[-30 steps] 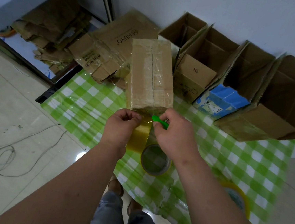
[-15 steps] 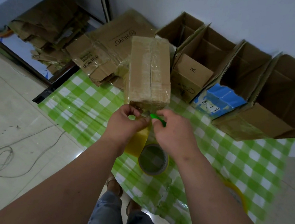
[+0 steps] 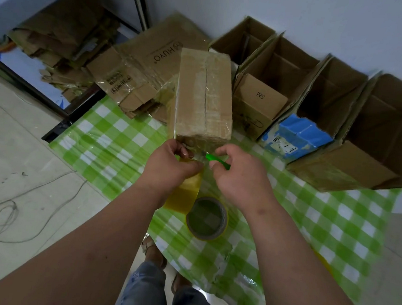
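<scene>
Drawing apart, the right hand [image 3: 241,180] is gripping the green cutter [image 3: 215,159] — the left hand [image 3: 169,167] is pinching the tape [image 3: 184,194] taut. The cut is probably finishing.

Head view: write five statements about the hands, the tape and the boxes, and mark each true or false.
1. The left hand pinches the tape strip. True.
2. The right hand holds red scissors. False: it holds a green cutter.
3. The tape roll stands on top of the sealed box. False: it lies on the checked tablecloth, in front of that box.
4. Clear tape runs along the sealed box's top seam. True.
5. The boxes along the wall are all taped shut. False: they stand open.
</scene>
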Tool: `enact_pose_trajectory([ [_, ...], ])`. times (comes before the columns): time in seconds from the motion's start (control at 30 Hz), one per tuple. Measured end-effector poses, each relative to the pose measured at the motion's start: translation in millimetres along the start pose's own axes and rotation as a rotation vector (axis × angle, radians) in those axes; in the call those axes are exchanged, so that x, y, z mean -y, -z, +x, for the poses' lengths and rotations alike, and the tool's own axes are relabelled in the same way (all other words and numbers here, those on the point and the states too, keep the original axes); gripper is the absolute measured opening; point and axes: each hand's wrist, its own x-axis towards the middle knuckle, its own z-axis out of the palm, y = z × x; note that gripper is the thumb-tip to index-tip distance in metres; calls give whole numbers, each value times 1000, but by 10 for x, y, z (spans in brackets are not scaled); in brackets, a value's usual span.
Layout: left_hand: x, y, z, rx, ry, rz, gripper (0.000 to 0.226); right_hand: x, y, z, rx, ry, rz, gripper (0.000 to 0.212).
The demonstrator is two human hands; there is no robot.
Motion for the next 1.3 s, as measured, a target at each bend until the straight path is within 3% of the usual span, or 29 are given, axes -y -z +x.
enact_pose_trajectory([
  [0.3, 34, 92, 56, -20, 9, 180, 28, -137, 40, 43, 31, -66, 5, 28],
  [0.5, 94, 116, 48, 19, 80, -57, 31, -456, -65, 59, 20, -195, -26, 30],
  [0.77, 67, 144, 21, 93, 179, -252, 26, -666, -315, -46, 223, -288, -304, 44],
  [0.83, 42, 159, -4, 108, 200, -284, 22, -594, -319, -46, 156, -281, -175, 40],
  [0.9, 20, 174, -19, 95, 219, -329, 21, -442, -313, -53, 113, -282, 151, 26],
  [0.97, 10, 187, -32, 82, 221, -356, 19, -240, -309, -93, 169, -301, 491, 11],
  [1.03, 8, 207, -40, 73, 200, -353, 16, -98, -314, -139, 274, -289, 698, 23],
  [1.1, 12, 248, -44, 60, 170, -353, 15, -33, -377, -188, 393, -236, 788, 38],
  [1.23, 19, 322, -58, 12, 82, -268, 10, 37, -512, -247, 420, -171, 812, 17],
  [1.3, 28, 329, -84, -47, 38, -210, 14, 62, -515, -259, 403, -131, 760, 17],
])
